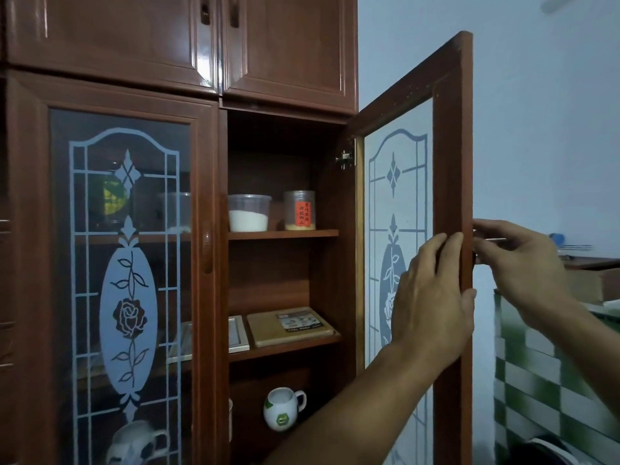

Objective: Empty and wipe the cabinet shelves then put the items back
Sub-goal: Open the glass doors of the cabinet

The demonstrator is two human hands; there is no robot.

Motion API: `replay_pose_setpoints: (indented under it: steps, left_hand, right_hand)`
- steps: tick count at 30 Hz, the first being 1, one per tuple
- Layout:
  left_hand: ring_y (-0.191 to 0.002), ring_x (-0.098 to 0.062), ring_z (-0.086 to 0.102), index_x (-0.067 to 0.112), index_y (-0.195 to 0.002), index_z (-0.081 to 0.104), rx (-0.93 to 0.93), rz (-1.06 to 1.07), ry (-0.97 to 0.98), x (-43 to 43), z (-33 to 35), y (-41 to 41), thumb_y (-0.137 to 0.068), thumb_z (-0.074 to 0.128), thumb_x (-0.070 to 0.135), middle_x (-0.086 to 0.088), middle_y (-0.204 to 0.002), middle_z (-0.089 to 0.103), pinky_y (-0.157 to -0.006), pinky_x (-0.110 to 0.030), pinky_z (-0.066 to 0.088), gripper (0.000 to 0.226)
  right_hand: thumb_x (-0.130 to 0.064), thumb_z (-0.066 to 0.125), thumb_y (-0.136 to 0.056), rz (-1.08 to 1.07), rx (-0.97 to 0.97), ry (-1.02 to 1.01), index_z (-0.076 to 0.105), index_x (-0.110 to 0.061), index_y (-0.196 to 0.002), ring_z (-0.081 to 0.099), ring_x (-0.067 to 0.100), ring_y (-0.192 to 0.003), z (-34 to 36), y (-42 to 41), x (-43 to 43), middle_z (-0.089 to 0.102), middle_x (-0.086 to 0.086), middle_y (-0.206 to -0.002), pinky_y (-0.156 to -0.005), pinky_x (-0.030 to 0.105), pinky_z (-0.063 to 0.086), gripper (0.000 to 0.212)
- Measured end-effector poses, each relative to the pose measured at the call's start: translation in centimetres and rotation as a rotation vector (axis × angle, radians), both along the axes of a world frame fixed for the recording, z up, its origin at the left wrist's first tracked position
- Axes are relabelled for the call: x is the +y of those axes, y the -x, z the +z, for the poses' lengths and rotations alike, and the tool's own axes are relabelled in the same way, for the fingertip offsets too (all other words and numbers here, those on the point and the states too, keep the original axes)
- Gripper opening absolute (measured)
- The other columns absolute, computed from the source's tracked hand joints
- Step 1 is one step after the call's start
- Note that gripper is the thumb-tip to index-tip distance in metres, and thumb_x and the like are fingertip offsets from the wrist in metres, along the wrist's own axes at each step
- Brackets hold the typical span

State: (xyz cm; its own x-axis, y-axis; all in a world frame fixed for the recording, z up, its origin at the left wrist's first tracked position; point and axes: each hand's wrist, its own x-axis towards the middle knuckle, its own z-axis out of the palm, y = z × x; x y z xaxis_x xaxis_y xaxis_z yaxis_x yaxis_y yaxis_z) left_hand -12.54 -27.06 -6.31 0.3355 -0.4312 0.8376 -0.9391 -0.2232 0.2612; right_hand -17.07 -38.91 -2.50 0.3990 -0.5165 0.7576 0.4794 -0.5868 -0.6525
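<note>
The cabinet is being viewed with its right compartment exposed. The open door is being held at its free upright edge by both hands. That edge is being clasped by the left hand from the glass side, thumb on the rim. The door's far side is being pinched by the right hand, and what lies under those fingers is hidden.

The shelves, running crosswise, are lying left of the door and deeper in, so the left hand is being judged the nearer for unloading. Left of the door, a flat board, a tub of white powder, a white mug and a jar are being stored. The jar's orange label is printed with characters too small to read.
</note>
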Motion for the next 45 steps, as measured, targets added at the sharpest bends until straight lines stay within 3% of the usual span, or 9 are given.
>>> replay_pose_setpoints:
  steps: [5,18,24,30,33,38,41,43,45]
  left_hand:
    - [-0.144,-0.023,0.026,0.03,-0.154,0.018,-0.049,0.035,-0.064,-1.7,0.0,-0.2,-0.095,0.062,0.022,0.008,-0.159,0.016,-0.112,-0.041,0.035,0.074]
    - [-0.145,-0.026,0.023,0.027,-0.154,0.017,-0.079,0.054,-0.111,-3.8,0.3,-0.3,-0.093,0.064,0.016,0.003,-0.16,0.015,-0.112,-0.04,0.033,0.077]
    - [-0.145,-0.026,0.024,0.026,-0.153,0.019,-0.073,0.049,-0.111,-3.4,0.5,-0.3,-0.092,0.065,0.017,0.004,-0.159,0.016,-0.111,-0.041,0.033,0.077]
    - [-0.145,-0.021,0.025,0.026,-0.153,0.024,-0.005,-0.055,-0.115,-2.6,0.6,-0.9,-0.094,0.059,0.008,0.012,-0.159,0.016,-0.112,-0.038,0.034,0.071]
    - [-0.145,-0.02,0.026,0.023,-0.153,0.025,0.028,-0.072,-0.104,-1.2,1.1,-1.3,-0.092,0.054,-0.004,0.009,-0.16,0.019,-0.113,-0.033,0.032,0.073]
    - [-0.145,-0.012,0.023,0.019,-0.152,0.027,0.002,-0.002,-0.067,2.9,1.8,-3.1,-0.088,0.05,-0.013,0.004,-0.159,0.021,-0.109,-0.015,0.021,0.076]
    - [-0.137,-0.002,0.028,0.018,-0.15,0.034,0.015,0.053,0.004,6.7,1.8,-4.8,-0.09,0.049,-0.007,0.004,-0.155,0.03,-0.106,-0.005,0.018,0.067]
    - [-0.136,0.001,0.029,0.021,-0.149,0.035,0.02,0.143,0.039,9.4,1.7,-6.5,-0.093,0.048,-0.003,0.008,-0.154,0.031,-0.11,-0.008,0.024,0.062]
    - [-0.137,-0.001,0.03,0.026,-0.149,0.033,0.033,0.245,0.05,12.1,1.6,-7.9,-0.095,0.049,0.0,0.011,-0.152,0.032,-0.108,-0.007,0.028,0.063]
  right_hand:
    - [-0.014,0.06,-0.095,-0.019,0.026,-0.004,0.068,-0.034,-0.103,0.068,0.001,-0.074,0.0,0.1,-1.2,0.07,-0.018,-0.088,-0.062,0.025,0.049,0.023]
    - [-0.012,0.059,-0.096,-0.057,0.062,-0.007,0.068,-0.028,-0.11,0.068,0.008,-0.083,0.2,-0.3,-3.2,0.069,-0.011,-0.094,-0.068,0.021,0.05,0.023]
    - [-0.012,0.058,-0.097,-0.104,0.073,-0.012,0.068,-0.024,-0.115,0.068,0.018,-0.093,0.1,-0.5,-2.8,0.069,-0.004,-0.105,-0.084,0.038,0.056,0.024]
    - [-0.009,0.056,-0.091,-0.219,-0.073,-0.046,0.061,-0.029,-0.112,0.061,0.02,-0.105,0.0,-0.3,-1.5,0.061,-0.002,-0.12,-0.084,0.052,0.055,0.03]
    - [-0.006,0.058,-0.088,-0.31,-0.213,0.088,0.059,-0.02,-0.112,0.053,0.01,-0.105,-0.2,-0.1,0.1,0.052,-0.005,-0.118,-0.087,0.045,0.051,0.028]
    - [-0.009,0.055,-0.084,-0.291,-0.325,0.422,0.06,-0.008,-0.108,0.047,0.012,-0.109,-1.1,-1.2,3.3,0.052,0.007,-0.115,-0.087,0.029,0.044,0.025]
    - [-0.01,0.056,-0.083,-0.194,-0.324,0.473,0.061,-0.009,-0.108,0.049,0.013,-0.112,-1.6,-2.9,5.6,0.052,0.004,-0.117,-0.09,0.024,0.043,0.025]
    - [-0.009,0.055,-0.083,-0.108,-0.314,0.467,0.061,-0.011,-0.107,0.047,0.005,-0.112,-1.9,-4.4,7.1,0.051,-0.001,-0.117,-0.091,0.014,0.04,0.025]
    - [-0.009,0.055,-0.084,-0.036,-0.299,0.453,0.061,-0.013,-0.108,0.048,0.003,-0.112,-2.1,-6.1,8.6,0.053,0.0,-0.117,-0.091,0.013,0.04,0.025]
